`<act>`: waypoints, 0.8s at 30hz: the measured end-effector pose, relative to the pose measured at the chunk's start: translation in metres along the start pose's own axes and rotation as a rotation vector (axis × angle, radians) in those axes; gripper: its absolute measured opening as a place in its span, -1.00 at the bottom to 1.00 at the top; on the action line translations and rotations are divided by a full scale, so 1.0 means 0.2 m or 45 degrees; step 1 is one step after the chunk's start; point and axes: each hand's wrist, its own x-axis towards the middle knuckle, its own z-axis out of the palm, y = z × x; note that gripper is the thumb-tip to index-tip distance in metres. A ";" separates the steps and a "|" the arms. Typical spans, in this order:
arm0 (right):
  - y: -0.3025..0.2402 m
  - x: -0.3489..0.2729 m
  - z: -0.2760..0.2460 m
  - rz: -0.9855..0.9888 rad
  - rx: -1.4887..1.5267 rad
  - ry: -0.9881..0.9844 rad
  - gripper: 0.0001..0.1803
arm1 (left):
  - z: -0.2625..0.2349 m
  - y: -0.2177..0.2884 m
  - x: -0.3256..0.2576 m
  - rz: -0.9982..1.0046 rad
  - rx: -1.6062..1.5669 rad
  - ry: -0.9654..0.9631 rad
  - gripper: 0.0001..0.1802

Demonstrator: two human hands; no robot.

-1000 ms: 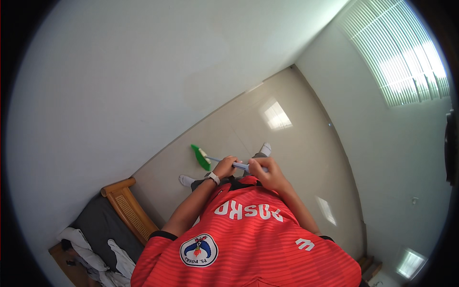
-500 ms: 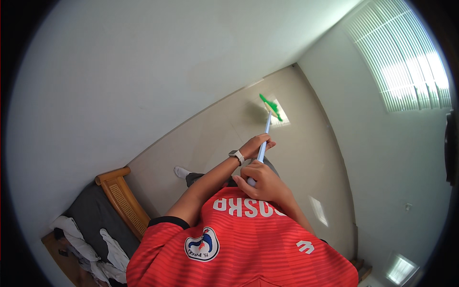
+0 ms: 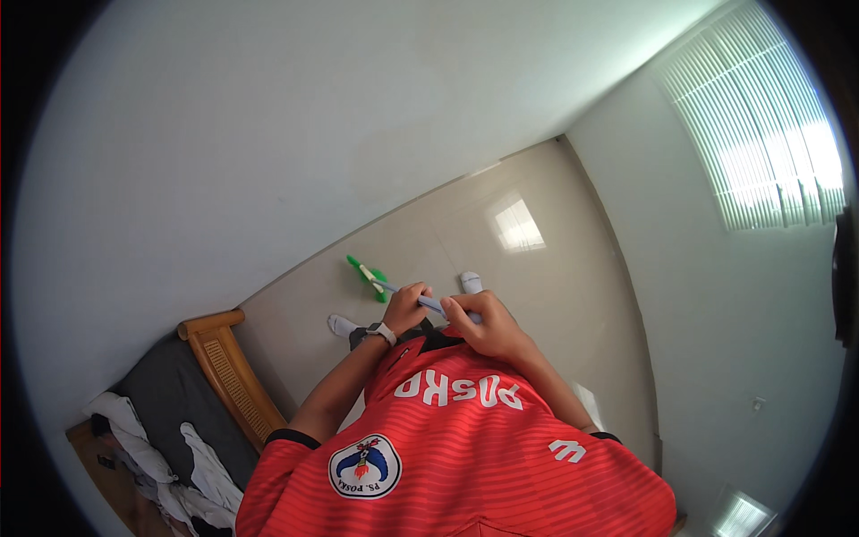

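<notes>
Head view: both hands grip the mop handle near the frame's centre. The left hand sits further down the shaft — nearer the green mop head — with fingers curled tight around it; the right hand wraps the upper end (its fingertips hidden). The handle's long axis runs from the hands toward the upper left, the head resting on the tiled floor near the wall's foot.

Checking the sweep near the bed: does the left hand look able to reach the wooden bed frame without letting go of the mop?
Probably not: the left hand grips the mop handle in front of the chest, and the wooden bed frame stands apart, off to the left.
</notes>
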 end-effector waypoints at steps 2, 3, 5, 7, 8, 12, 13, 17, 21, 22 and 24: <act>-0.02 0.05 0.02 -0.008 -0.057 -0.012 -0.61 | 0.02 -0.06 0.06 -0.006 0.003 -0.028 -0.69; -0.03 0.07 0.03 -0.014 -0.122 -0.032 -0.63 | 0.06 -0.12 0.12 0.053 -0.057 -0.090 -0.70; 0.04 0.13 0.10 -0.164 -0.264 -0.084 -0.66 | 0.12 -0.15 0.25 0.119 -0.129 -0.168 -0.71; 0.07 0.17 0.13 -0.303 -0.411 -0.137 -0.68 | 0.18 -0.10 0.37 0.168 -0.296 -0.201 -0.72; 0.06 0.20 0.14 -0.355 -0.494 -0.180 -0.69 | 0.20 -0.07 0.41 0.168 -0.307 -0.200 -0.72; -0.08 0.26 0.14 -0.421 -0.604 -0.181 -0.68 | 0.12 0.23 0.51 0.294 -0.685 0.026 -0.71; -0.13 0.26 0.13 -0.420 -0.609 -0.186 -0.68 | 0.07 0.32 0.51 0.385 -0.760 0.107 -0.70; -0.31 0.23 0.14 -0.464 -0.475 -0.106 -0.69 | -0.18 0.53 0.43 0.467 -0.553 0.214 -0.68; -0.41 0.17 0.10 -0.397 -0.183 0.007 -0.66 | -0.28 0.38 0.36 0.218 -0.289 -0.018 -0.57; -0.41 0.15 0.08 -0.397 -0.179 0.012 -0.66 | -0.30 0.32 0.34 0.111 -0.150 -0.181 -0.54; -0.39 0.12 0.05 -0.008 0.058 0.136 -0.60 | -0.30 0.15 0.25 0.085 -0.004 -0.254 -0.55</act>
